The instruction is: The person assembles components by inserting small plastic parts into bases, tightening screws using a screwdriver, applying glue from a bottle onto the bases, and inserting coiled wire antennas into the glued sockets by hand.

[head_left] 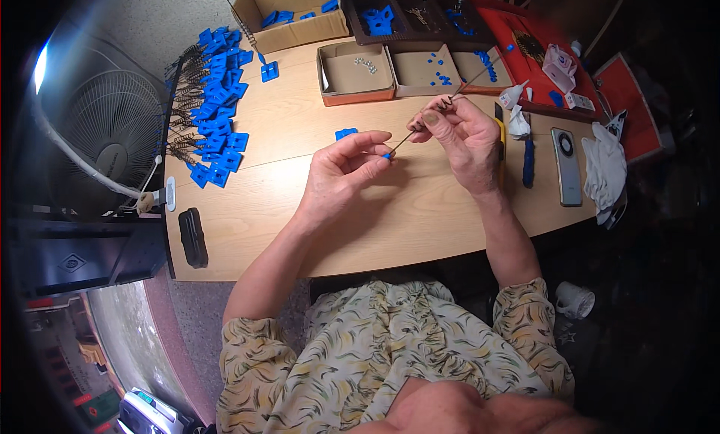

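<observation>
Between my hands, above the middle of the table, a thin dark wire with a coiled spring section (445,102) slants up to the right, with a blue tip at its far end. My right hand (469,145) pinches it at the coil between thumb and fingers. At the wire's near end sits a small blue piece (388,156), which my left hand (345,170) holds between thumb and fingertips. Just beyond my left hand a blue plastic part (346,133) lies on the table (360,246).
Blue square parts with springs (217,112) are heaped at the left. Behind are a cardboard box (247,7), shallow trays (356,95) of small parts and a dark divided tray (352,37). A phone (566,168), white gloves (604,164) and a glue bottle (513,94) lie right.
</observation>
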`<state>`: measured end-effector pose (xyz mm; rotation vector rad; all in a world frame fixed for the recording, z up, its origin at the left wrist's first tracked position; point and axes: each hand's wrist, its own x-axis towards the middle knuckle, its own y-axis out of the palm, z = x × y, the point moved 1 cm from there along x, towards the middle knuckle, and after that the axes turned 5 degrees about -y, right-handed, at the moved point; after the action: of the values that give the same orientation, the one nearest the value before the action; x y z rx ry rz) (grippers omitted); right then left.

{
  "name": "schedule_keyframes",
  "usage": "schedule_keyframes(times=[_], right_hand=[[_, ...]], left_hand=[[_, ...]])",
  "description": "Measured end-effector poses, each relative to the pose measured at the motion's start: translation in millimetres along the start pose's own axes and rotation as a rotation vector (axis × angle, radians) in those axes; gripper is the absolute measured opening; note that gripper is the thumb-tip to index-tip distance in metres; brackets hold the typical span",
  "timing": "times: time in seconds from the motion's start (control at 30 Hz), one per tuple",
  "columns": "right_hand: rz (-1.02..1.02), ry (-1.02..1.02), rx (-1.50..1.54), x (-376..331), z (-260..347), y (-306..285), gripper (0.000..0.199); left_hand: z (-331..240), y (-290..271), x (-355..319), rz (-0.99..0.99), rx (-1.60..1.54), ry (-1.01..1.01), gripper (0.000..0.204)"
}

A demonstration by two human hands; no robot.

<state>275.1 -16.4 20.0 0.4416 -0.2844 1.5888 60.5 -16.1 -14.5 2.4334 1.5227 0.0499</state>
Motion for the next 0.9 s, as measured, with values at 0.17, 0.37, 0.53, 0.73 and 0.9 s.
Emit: schedule_keyframes(times=[0.17, 0.37, 0.53, 0.73, 0.9], right_hand=[[0.064, 0.051, -0.023, -0.6, -3.3, 1.4, 0.016], [0.047, 0.145, 0.014, -4.3, -15.6, 5.6, 0.016], [0.172, 0.252, 0.009, -6.2, -21.4, 8.5, 0.017], [0.196, 0.353, 0.142, -2.1, -19.1, 9.7, 0.022], [0.203, 0.315, 0.095, -2.8, -15.4, 12.1, 0.023]], left_hand=[[-2.1, 3.0, -4.1, 0.003, -0.048, -0.092, 0.036], [-3.3, 5.3, -2.5, 0.000, -0.087, -0.124, 0.039], [-5.6, 3.9, -3.8, 0.030, -0.244, -0.237, 0.044], [-5.9, 1.7, -3.5, 0.032, -0.329, -0.275, 0.049], [-3.8, 0.7, -4.3, 0.061, -0.358, -0.265, 0.047]])
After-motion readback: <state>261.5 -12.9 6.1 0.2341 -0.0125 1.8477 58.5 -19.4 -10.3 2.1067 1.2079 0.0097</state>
